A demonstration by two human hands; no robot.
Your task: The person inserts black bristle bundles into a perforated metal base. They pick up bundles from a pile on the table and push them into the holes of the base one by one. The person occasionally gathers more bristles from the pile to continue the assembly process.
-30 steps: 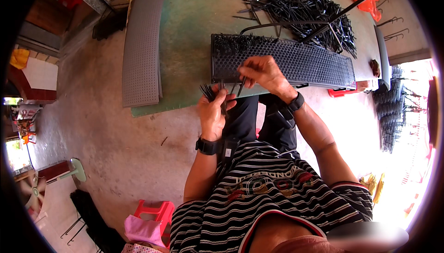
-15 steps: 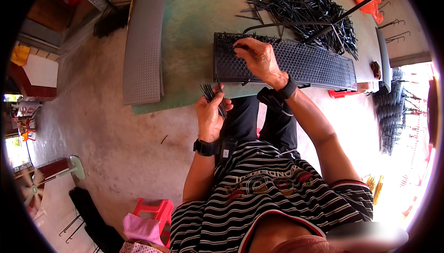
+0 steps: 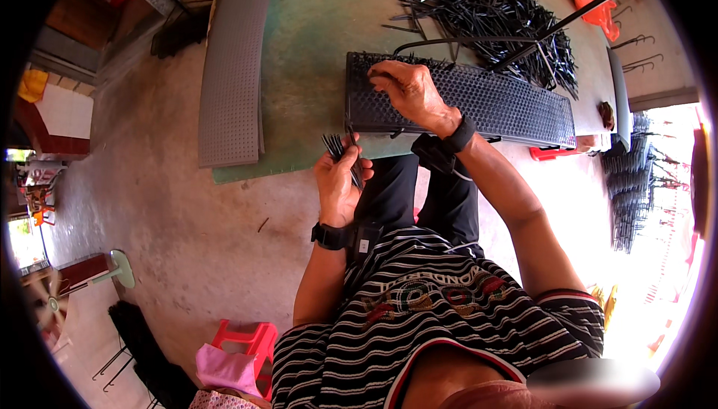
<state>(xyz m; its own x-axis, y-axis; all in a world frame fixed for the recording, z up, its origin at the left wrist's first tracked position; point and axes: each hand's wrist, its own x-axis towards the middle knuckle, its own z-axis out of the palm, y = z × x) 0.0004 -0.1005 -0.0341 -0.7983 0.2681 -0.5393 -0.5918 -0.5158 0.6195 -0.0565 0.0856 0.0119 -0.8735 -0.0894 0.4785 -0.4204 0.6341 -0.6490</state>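
My left hand (image 3: 341, 185) is closed around a small bunch of thin black strips (image 3: 333, 144), just off the table's near edge. They fan out past the thumb and fingers. A long black perforated panel with a rim (image 3: 493, 105) lies across the table edge, with several strip ends sticking up along its far side. Over its left end, my right hand (image 3: 413, 91) is bent at the wrist with the fingers curled and pinched together. Whatever those fingertips hold, if anything, is too dark to make out. A bent black metal rod frame (image 3: 467, 38) rises behind the panel.
A large heap of loose black strips (image 3: 497, 24) covers the back right of the green table (image 3: 307, 57). Grey perforated sheets (image 3: 235, 72) lie along its left edge. An orange bag (image 3: 597, 11) is at the far right, and a pink-red stool (image 3: 258, 338) stands behind on the left.
My right hand has shifted slightly left along the panel, its fingers still curled. My left hand stays nearly in place with the bunch of strips.
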